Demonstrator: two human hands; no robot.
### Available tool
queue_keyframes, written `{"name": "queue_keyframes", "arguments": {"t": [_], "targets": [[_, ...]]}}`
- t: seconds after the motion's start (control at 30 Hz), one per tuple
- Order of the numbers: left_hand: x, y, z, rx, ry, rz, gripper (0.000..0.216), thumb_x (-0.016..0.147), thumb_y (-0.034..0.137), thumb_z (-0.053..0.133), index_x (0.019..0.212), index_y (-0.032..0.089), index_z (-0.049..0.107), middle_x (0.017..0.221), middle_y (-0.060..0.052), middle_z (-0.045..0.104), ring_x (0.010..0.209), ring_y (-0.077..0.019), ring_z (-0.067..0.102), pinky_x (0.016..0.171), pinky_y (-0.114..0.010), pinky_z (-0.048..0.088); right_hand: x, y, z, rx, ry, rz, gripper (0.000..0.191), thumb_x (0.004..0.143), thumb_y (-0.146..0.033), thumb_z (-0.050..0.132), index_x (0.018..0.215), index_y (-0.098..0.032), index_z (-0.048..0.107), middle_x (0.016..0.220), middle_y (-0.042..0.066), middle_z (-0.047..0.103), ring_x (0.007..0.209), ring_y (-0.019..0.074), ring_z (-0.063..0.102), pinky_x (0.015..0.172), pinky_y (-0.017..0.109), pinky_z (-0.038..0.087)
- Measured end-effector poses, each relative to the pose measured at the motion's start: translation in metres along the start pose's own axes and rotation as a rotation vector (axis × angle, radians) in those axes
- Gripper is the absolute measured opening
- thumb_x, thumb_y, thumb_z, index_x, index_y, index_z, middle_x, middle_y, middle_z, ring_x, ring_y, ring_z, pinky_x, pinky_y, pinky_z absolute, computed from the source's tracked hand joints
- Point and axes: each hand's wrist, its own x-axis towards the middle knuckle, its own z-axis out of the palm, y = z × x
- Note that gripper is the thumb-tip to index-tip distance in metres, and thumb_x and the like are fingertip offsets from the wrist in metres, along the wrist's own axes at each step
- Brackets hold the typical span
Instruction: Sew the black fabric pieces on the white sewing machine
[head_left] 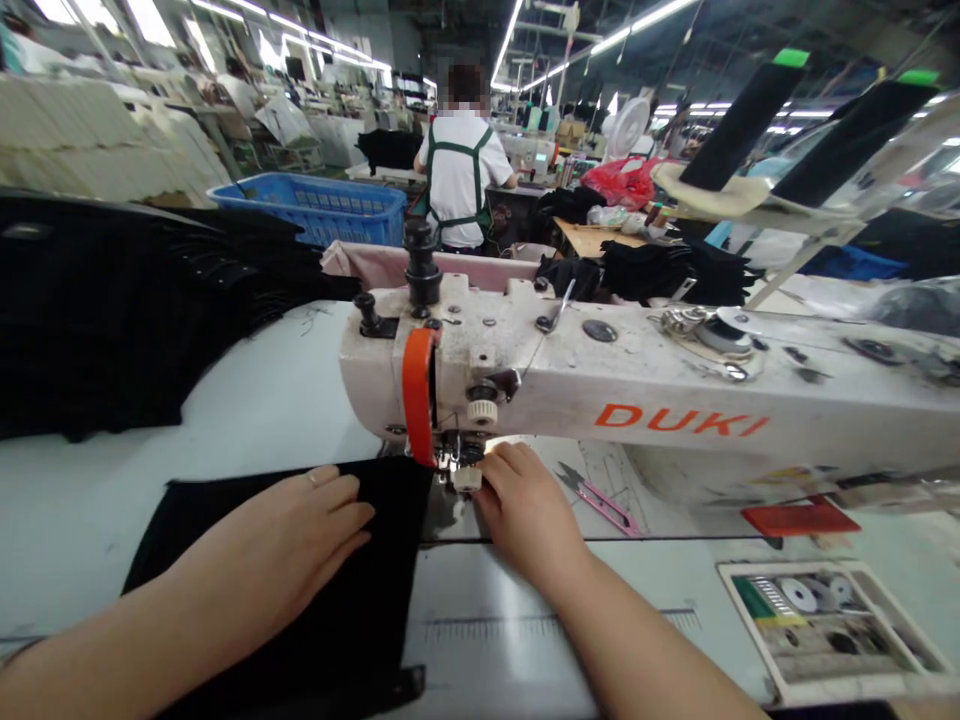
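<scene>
A black fabric piece (375,580) lies flat on the sewing machine's bed and table, its upper right corner by the presser foot (447,476). My left hand (300,530) rests on this fabric, palm down with fingers laid out, a ring on one finger. Just right of the needle area is my right hand (525,505), its fingers bent inward beside the presser foot. Its fingertips are partly hidden, and I cannot make out what they hold. Above both hands stretches the white sewing machine (540,390) with an orange guard (418,395).
Pink-handled thread snips (607,508) lie right of my right hand. A bobbin tray (825,620) is set into the table at lower right. Stacked black fabric (97,320) fills the left. Beyond are a blue basket (322,200) and a person (459,170) facing away.
</scene>
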Motion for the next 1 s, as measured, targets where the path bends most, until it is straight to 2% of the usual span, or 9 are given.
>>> {"name": "queue_keyframes", "arguments": {"t": [0.07,0.17,0.27,0.37,0.47,0.63,0.8,0.87,1.0], "targets": [[0.000,0.004,0.013,0.001,-0.010,0.005,0.028,0.106,0.024,0.049,0.115,0.021,0.075,0.111,-0.007,0.076,0.103,-0.0235,0.070,0.096,-0.040,0.059,0.002,0.001,0.003,-0.025,0.039,0.009,0.012,0.097,-0.007,0.063,0.097,-0.018,0.067,0.103,0.008,0.065,0.098,0.0250,0.057,0.084,0.037,0.051],[0.001,0.001,0.039,-0.025,0.027,0.011,0.046,0.105,0.012,0.046,0.148,0.022,0.056,0.147,-0.009,0.063,0.135,-0.0238,0.059,0.115,-0.042,0.050,-0.001,0.001,0.003,-0.066,0.038,-0.056,0.011,0.098,-0.010,0.064,0.092,-0.017,0.068,0.101,0.009,0.066,0.097,0.0253,0.057,0.084,0.037,0.051],[-0.001,-0.002,0.054,-0.065,-0.005,0.041,0.065,0.098,-0.001,0.042,0.157,0.027,0.047,0.155,-0.007,0.056,0.143,-0.0223,0.052,0.119,-0.041,0.047,-0.008,0.001,0.000,-0.024,-0.013,-0.211,0.016,0.099,-0.009,0.061,0.089,-0.018,0.070,0.096,0.007,0.069,0.092,0.0226,0.059,0.081,0.035,0.051],[0.003,0.003,0.048,-0.031,-0.062,0.038,0.082,0.088,-0.007,0.043,0.159,0.033,0.044,0.151,-0.007,0.056,0.139,-0.0257,0.052,0.117,-0.045,0.048,-0.012,-0.001,-0.001,0.049,-0.050,-0.375,0.020,0.098,-0.008,0.057,0.096,-0.020,0.073,0.097,0.003,0.073,0.087,0.0195,0.061,0.079,0.033,0.051],[0.010,0.011,0.039,0.019,-0.094,0.016,0.081,0.084,-0.005,0.048,0.152,0.039,0.053,0.139,-0.007,0.059,0.128,-0.0294,0.057,0.112,-0.051,0.049,-0.012,-0.005,-0.003,0.104,-0.084,-0.464,0.021,0.095,-0.010,0.057,0.103,-0.020,0.073,0.100,0.002,0.074,0.086,0.0189,0.063,0.077,0.033,0.052],[0.013,0.015,0.037,-0.073,-0.029,-0.009,0.053,0.090,-0.002,0.045,0.128,0.027,0.068,0.129,-0.008,0.060,0.118,-0.0260,0.060,0.102,-0.040,0.053,-0.009,-0.009,-0.005,0.106,-0.153,-0.367,0.018,0.091,-0.013,0.055,0.095,-0.018,0.071,0.093,0.006,0.072,0.089,0.0218,0.063,0.083,0.035,0.055],[0.012,0.005,0.039,-0.011,-0.013,0.070,0.069,0.087,-0.005,0.043,0.144,0.030,0.059,0.129,-0.007,0.063,0.115,-0.0254,0.062,0.102,-0.040,0.053,-0.011,-0.007,-0.001,0.137,-0.127,-0.388,0.039,0.092,-0.006,0.055,0.127,-0.019,0.067,0.123,0.007,0.074,0.113,0.0221,0.065,0.099,0.037,0.054],[0.012,0.001,0.040,-0.052,-0.055,0.034,0.068,0.090,-0.002,0.045,0.148,0.033,0.056,0.130,-0.006,0.064,0.114,-0.0246,0.063,0.102,-0.039,0.054,-0.012,-0.008,-0.001,0.200,-0.143,-0.404,0.042,0.093,-0.005,0.054,0.132,-0.019,0.063,0.127,0.006,0.074,0.116,0.0191,0.066,0.102,0.034,0.052],[0.013,-0.002,0.040,-0.125,-0.113,-0.033,0.056,0.094,0.005,0.049,0.139,0.035,0.064,0.129,-0.005,0.065,0.113,-0.0253,0.065,0.102,-0.039,0.055,-0.011,-0.012,-0.003,0.267,-0.195,-0.402,0.027,0.090,-0.009,0.053,0.112,-0.020,0.066,0.106,0.004,0.078,0.098,0.0189,0.069,0.090,0.031,0.054]]}}
